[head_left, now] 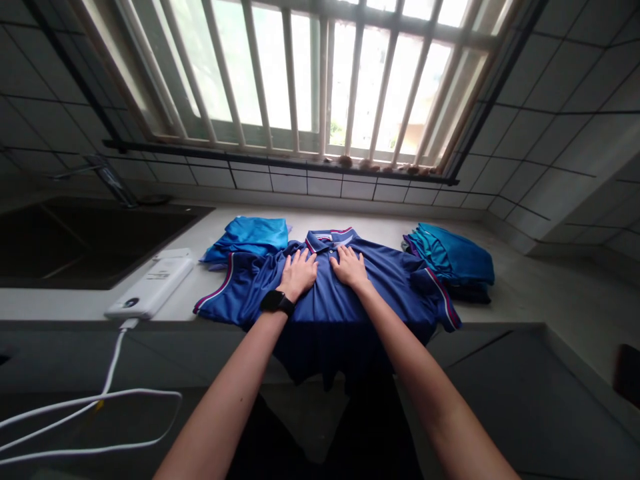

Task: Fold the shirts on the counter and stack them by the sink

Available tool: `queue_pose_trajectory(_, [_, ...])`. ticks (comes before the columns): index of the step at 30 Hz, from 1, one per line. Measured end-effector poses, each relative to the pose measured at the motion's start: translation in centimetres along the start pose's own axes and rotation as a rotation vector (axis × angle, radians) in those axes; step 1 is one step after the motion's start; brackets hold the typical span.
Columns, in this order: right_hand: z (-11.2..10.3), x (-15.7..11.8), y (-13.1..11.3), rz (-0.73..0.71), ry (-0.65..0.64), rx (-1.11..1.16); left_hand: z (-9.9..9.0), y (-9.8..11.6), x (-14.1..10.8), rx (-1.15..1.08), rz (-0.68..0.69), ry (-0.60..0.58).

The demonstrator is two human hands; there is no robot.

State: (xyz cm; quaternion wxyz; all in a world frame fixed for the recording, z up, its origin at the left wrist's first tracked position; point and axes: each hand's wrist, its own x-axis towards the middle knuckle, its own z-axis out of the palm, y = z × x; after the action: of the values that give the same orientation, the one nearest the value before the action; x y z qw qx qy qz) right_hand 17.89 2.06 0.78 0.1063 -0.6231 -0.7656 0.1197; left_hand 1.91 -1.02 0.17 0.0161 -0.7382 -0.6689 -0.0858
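On the counter (510,293) under the window, a blue polo shirt (330,313) lies spread out, with its collar (330,239) at the far side. The bottom of the shirt hangs down over the front edge of the counter. The sleeves stick out to both sides, and each one ends in a dark red and white stripe.

The left hand (299,273) and the right hand (349,267) lie flat on the shirt, just below the collar, one on each side of the buttons. Both hands are open and are not gripping anything. They are close together but not touching. A black smartwatch (277,302) sits on the left wrist.

Behind the left sleeve is a folded bright blue cloth (249,239). Just past the right sleeve is a pile of folded blue-green clothes (450,257), with something dark under it. Farther left lies a white power bank (150,285), and its white cable (113,373) hangs over the counter edge toward the lower left. Past it are a dark sink (85,240) and a metal tap (107,179). At the top of the picture is a window with white bars (300,73), set in a wall of white tiles (550,87).
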Motion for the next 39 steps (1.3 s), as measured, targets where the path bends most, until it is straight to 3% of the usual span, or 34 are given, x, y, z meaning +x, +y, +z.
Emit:
queue_pose_trajectory(3, [0.1,-0.1,-0.2,-0.004,0.000,-0.011,-1.0,1.1,-1.1,0.090,0.084,0.078])
queue_pose_trajectory(6, [0.2,-0.1,-0.3,-0.004,0.005,-0.014,-2.2,1.5,-1.9,0.172,0.146,0.049])
queue_pose_trajectory(13, [0.7,-0.1,-0.2,-0.018,0.036,0.025,-2.0,0.1,-1.6,0.268,0.000,0.016])
queue_pose_trajectory(18, [-1.4,-0.7,0.0,-0.060,0.124,0.212,-1.5,1.1,-1.2,0.232,-0.053,0.007])
queue_pose_trajectory(20, [-2.9,-2.5,1.7,-0.068,0.278,0.275,-1.5,1.3,-1.3,0.216,-0.060,0.010])
queue_pose_trajectory(23, [-4.8,-7.7,7.2,0.032,0.567,0.203,-1.7,1.1,-1.6,0.152,-0.064,0.031])
queue_pose_trajectory(26, [-5.3,-13.8,13.9,0.352,0.728,0.015,-1.7,0.7,-2.0,0.075,-0.070,0.067])
queue_pose_trajectory(28, [-5.1,-16.6,17.3,0.497,0.631,-0.060,-1.8,0.6,-2.1,0.060,-0.073,0.074])
queue_pose_trajectory(31, [-4.8,-18.1,19.2,0.476,0.518,-0.057,-1.9,0.6,-2.3,0.061,-0.072,0.081])
queue_pose_trajectory(35, [-6.0,-16.5,18.0,0.383,0.545,0.003,-2.0,0.1,-2.4,0.062,-0.083,0.107])
queue_pose_trajectory(39, [-8.1,-13.7,15.7,0.393,0.501,0.136,-1.7,-0.7,-2.2,0.057,-0.103,0.147])
